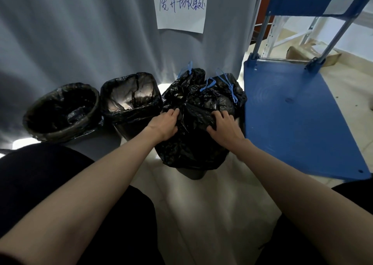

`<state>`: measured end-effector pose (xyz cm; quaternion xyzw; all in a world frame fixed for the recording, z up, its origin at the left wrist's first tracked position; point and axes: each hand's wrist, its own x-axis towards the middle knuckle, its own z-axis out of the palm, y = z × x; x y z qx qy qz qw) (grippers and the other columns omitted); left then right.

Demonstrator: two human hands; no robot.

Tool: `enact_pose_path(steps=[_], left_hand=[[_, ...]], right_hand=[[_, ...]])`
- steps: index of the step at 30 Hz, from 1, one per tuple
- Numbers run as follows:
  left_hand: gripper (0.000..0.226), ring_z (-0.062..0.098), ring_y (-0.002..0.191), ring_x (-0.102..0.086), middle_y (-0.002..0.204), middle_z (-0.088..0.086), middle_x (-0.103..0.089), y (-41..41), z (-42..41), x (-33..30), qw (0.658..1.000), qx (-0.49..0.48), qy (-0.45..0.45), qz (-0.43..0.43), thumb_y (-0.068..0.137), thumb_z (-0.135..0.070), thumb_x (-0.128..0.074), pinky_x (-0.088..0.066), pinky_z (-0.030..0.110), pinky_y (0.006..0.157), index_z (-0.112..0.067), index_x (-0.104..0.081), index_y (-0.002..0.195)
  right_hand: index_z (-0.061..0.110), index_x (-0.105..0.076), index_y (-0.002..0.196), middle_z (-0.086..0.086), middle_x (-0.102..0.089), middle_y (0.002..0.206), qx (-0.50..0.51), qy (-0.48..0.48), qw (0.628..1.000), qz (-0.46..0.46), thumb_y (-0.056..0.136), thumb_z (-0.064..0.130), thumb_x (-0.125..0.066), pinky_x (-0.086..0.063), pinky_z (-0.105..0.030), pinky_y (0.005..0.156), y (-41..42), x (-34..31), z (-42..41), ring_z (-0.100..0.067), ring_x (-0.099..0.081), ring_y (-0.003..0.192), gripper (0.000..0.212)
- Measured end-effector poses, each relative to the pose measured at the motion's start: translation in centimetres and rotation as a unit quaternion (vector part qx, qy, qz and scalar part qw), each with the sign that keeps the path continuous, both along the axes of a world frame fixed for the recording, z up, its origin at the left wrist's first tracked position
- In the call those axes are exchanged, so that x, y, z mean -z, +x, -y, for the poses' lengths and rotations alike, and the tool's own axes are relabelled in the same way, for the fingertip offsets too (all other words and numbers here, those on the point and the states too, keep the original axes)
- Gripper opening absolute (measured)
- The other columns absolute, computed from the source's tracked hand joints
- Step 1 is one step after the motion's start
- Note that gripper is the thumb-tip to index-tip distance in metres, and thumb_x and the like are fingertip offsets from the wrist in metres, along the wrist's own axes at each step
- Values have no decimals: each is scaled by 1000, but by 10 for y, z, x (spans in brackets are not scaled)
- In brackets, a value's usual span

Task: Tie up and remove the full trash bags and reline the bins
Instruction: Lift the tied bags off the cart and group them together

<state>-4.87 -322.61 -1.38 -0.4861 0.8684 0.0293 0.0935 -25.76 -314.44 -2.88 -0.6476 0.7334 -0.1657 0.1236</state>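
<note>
Trash bag (193, 143) under handwritten sign (179, 7)

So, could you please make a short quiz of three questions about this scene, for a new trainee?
1. True or false: the round bin on the far left already has a black liner in it.
2. Which bag do both hands grip? A) the one in the round bin B) the one in the square bin C) the black bag over the near bin
3. Fill in: the drawstrings on the tied bags behind are ____ in colour.

Key: 1 true. 2 C: the left hand and the right hand both grip its top. 3 blue.
</note>
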Motion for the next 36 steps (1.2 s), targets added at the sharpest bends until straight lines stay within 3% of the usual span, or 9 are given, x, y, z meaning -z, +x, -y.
enact_pose_path(steps=[5,10,17,22,27,29,32,34,36], left_hand=[[76,39,130,-44,152,12,-30,-14,17,6,994,-51,61,-69,95,-34,-52,-38,49,106,-13,-9,155],[78,35,133,-40,148,16,-36,-16,30,14,985,-86,88,-125,91,-31,-59,-30,45,111,-13,-16,153],[61,36,120,-52,130,17,-54,1,24,14,977,-127,109,-134,88,-28,-62,-44,44,99,-14,-35,141],[73,34,110,-57,119,14,-59,24,3,15,974,-169,103,-109,79,-25,-75,-45,35,87,-14,-37,141],[93,29,117,-55,132,11,-54,41,-10,18,945,-196,195,-173,73,-27,-82,-47,36,99,-17,-28,148],[97,28,123,-50,137,9,-48,44,-11,12,957,-159,159,-186,70,-34,-85,-44,37,104,-16,-29,148],[75,19,121,-49,131,-1,-45,39,-15,-5,971,-16,46,-232,78,-57,-70,-41,32,104,-22,-46,139],[59,12,116,-53,125,-7,-52,26,-22,-14,969,90,88,-212,83,-67,-55,-43,33,103,-27,-59,127],[53,14,108,-58,116,-4,-61,10,-33,-8,970,137,151,-128,91,-66,-39,-46,37,99,-26,-65,113]], right_hand=[[17,-37,143,-9,-44,139,38,15,999,-6,92,44,-51,-39,-49,100,-7,7,9,-35,-38,127,59],[17,-35,143,-14,-49,133,74,74,979,172,92,42,-57,-46,-40,95,-21,16,13,-31,-51,117,60],[9,-32,140,-16,-55,125,123,130,954,239,94,35,-58,-43,-32,79,-29,23,11,-26,-53,98,59],[11,-32,136,-16,-51,129,131,107,956,240,90,31,-64,-45,-36,81,-24,27,11,-31,-54,111,60],[8,-18,147,-19,-46,138,155,182,918,316,91,24,-65,-45,-35,88,-23,30,2,-35,-50,123,75],[6,-20,146,-20,-42,140,131,149,943,267,90,21,-66,-44,-37,93,-18,25,1,-36,-48,123,74],[7,-32,141,-16,-36,138,55,-1,997,53,84,20,-69,-41,-44,99,-6,10,-3,-36,-42,123,69],[14,-47,134,-9,-49,131,-35,-53,998,10,86,21,-64,-42,-45,99,4,-6,-6,-30,-48,120,52],[21,-63,120,-7,-65,117,-144,6,990,-10,91,26,-55,-48,-41,95,13,-14,-10,-27,-60,111,31]])
